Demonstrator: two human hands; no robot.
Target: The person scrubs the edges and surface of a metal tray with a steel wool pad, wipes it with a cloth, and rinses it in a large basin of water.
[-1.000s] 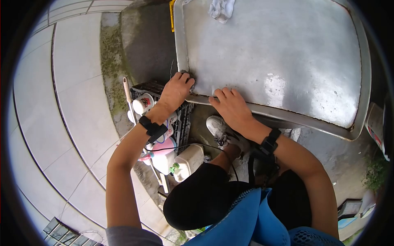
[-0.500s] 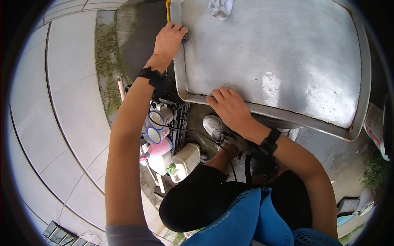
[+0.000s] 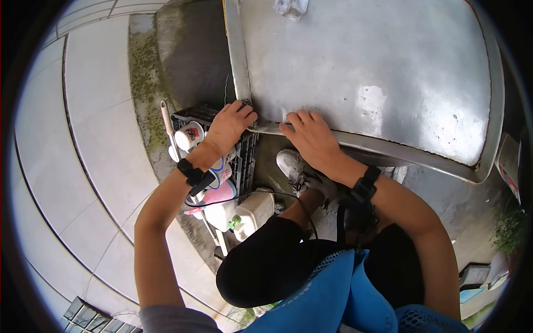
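Note:
A large stainless steel tray (image 3: 333,72) with a raised rim fills the upper right; its surface is wet and shiny, with brown stains along the inner edges. My left hand (image 3: 229,126) is closed at the tray's near left corner, its fingers curled over a dark, mesh-like scouring pad (image 3: 247,103) that is mostly hidden. On the near rim rests my right hand (image 3: 313,141), fingers bent over the edge onto the inside. A crumpled white cloth (image 3: 291,8) lies on the tray at the far left.
Left of my legs, a black plastic crate (image 3: 244,164) stands by several mugs (image 3: 190,136), a pink bottle (image 3: 219,191) and a whitish jug (image 3: 255,213). A long-handled tool (image 3: 165,116) leans there. My shoe (image 3: 290,165) is under the tray's near edge.
My left hand has slid along the left rim toward me, down to the near corner, with the scouring pad under its fingers. My right hand stays at about the same place.

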